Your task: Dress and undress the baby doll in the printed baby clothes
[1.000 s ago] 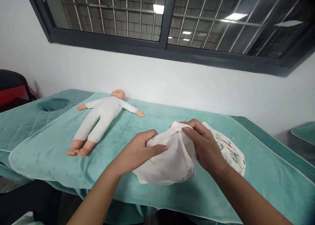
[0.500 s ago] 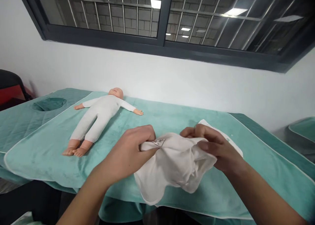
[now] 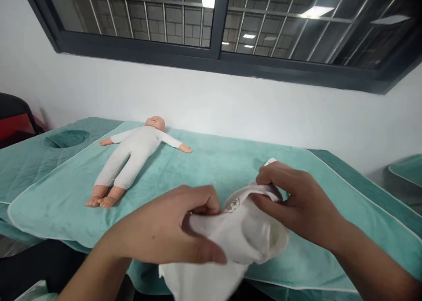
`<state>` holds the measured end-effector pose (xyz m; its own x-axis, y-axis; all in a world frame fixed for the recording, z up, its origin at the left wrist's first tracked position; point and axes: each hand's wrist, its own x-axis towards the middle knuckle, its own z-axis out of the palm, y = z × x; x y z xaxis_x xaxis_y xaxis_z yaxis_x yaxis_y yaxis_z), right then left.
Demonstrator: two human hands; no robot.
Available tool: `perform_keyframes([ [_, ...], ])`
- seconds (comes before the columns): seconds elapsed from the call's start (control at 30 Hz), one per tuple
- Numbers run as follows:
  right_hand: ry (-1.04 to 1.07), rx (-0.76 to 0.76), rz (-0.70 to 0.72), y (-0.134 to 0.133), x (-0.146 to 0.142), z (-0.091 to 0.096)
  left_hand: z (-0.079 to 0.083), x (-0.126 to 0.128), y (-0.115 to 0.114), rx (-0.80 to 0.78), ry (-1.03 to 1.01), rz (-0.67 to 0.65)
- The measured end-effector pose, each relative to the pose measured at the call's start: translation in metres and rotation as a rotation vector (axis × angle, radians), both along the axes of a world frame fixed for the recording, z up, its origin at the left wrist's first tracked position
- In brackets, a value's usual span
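Observation:
A small white cloth garment (image 3: pixel 244 237) hangs bunched between my two hands above the near part of the green cover, with small dark printed marks on its upper edge. My left hand (image 3: pixel 184 224) is closed on the left part of that edge, fingers curled and thumb stretched across the front. Pinched between thumb and fingers of my right hand (image 3: pixel 286 191) is the right end of the same edge. The garment's lower part droops toward me, and its exact kind cannot be told. A baby doll (image 3: pixel 135 149) in a white body suit lies on its back at the left, apart from both hands.
A green velvety cover (image 3: pixel 211 156) spreads over the bed, which has a round hole (image 3: pixel 67 138) at its left end. Behind my right hand a white item (image 3: pixel 270 161) shows only its corner. A white wall (image 3: pixel 231 103) and barred window stand behind. A red and black chair (image 3: pixel 16 121) is far left.
Both hands have come lower and nearer with the garment, the left one turning so its thumb points right. The garment's edge now slants up to the right. The doll has stayed put.

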<state>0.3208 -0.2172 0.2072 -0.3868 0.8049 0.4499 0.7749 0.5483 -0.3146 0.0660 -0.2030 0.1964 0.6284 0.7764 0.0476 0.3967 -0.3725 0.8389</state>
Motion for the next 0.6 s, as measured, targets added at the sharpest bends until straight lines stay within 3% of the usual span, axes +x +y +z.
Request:
perform_keyframes([
  [0.1, -0.103, 0.369, -0.066, 0.0, 0.002, -0.005, 0.002, -0.005, 0.001, -0.144, -0.025, -0.065],
  [0.2, -0.139, 0.492, -0.064, -0.002, 0.005, -0.009, -0.006, -0.007, 0.005, -0.078, -0.009, -0.024],
  [0.3, -0.227, 0.475, -0.129, -0.001, 0.009, -0.014, -0.019, -0.004, 0.012, 0.23, -0.017, 0.115],
  [0.43, -0.314, 0.324, -0.317, 0.005, 0.012, -0.021, -0.034, 0.001, 0.02, 0.683, -0.001, 0.357],
  [0.53, -0.285, 0.213, -0.417, 0.008, 0.014, -0.026, -0.039, 0.002, 0.023, 0.821, 0.185, 0.501],
  [0.6, -0.276, 0.221, -0.465, 0.007, 0.016, -0.028, -0.039, 0.002, 0.022, 0.844, 0.303, 0.529],
])
